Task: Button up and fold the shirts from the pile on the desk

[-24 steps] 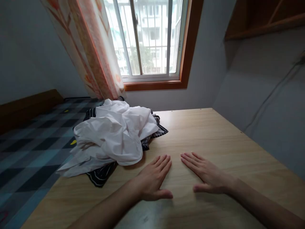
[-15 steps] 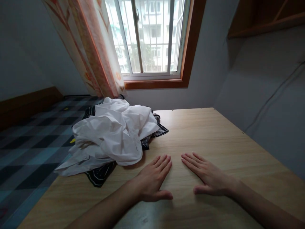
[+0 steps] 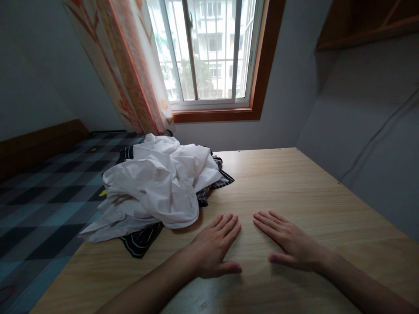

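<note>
My left hand (image 3: 214,246) and my right hand (image 3: 288,242) both lie flat, palms down, on a light wooden table (image 3: 294,192), fingers stretched out and pointing away from me. Neither holds anything. A crumpled white garment (image 3: 157,183) is heaped at the table's left edge, on top of a dark striped garment (image 3: 139,240). The fingertips of my left hand rest just right of the pile and do not touch it.
A bed with a blue and black checked cover (image 3: 42,205) runs along the table's left side. Behind are a window (image 3: 209,52) with a wooden frame and an orange patterned curtain (image 3: 131,65). A grey wall (image 3: 360,131) borders the table on the right.
Both hands stay flat in the same place on the table. Only the camera has shifted slightly, so the scene sits a little further right.
</note>
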`<state>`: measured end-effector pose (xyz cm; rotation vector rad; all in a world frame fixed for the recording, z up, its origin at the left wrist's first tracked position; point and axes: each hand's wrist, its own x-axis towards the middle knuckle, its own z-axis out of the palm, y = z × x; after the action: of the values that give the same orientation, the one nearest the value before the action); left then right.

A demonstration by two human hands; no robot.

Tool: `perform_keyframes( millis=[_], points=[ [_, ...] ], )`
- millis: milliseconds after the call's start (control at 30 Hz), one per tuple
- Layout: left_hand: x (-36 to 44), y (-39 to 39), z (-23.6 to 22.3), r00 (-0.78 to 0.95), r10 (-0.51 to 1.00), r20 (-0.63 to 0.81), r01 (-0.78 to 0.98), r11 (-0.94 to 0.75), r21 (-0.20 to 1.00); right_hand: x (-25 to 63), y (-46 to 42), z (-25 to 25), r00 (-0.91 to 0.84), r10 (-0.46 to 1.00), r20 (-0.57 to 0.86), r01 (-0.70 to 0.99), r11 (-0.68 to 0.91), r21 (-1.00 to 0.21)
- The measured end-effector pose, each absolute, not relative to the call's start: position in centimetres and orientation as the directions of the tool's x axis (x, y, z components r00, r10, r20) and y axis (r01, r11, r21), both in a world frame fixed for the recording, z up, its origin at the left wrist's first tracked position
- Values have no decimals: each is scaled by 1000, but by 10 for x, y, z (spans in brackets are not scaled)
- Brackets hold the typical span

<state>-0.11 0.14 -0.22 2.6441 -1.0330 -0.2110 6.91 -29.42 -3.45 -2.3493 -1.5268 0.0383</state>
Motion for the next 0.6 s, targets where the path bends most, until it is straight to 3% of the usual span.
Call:
perform_keyframes(
  millis=[100, 233, 400, 500, 600],
  points=[
    [-1, 0, -3, 736, -675, 61, -655, -685, 320, 65, -293, -35, 497, 814, 301, 857, -407, -316],
    [-2, -2, -2, 709, -628, 320, -705, -638, 311, 62, -292, -33, 594, 648, 477, 801, -417, -430],
    [-5, 12, 19, 536, -552, 639, -731, -682, 24, 65, -295, -34, 657, 571, 493, 749, -417, -515],
    [3, 40, 49, 536, -354, 766, -484, -873, -65, 66, -295, -34, 663, 572, 484, 742, -416, -525],
    [17, 76, 77, 604, 28, 796, -39, -997, 65, 65, -293, -32, 657, 579, 483, 746, -410, -524]
  ],
)
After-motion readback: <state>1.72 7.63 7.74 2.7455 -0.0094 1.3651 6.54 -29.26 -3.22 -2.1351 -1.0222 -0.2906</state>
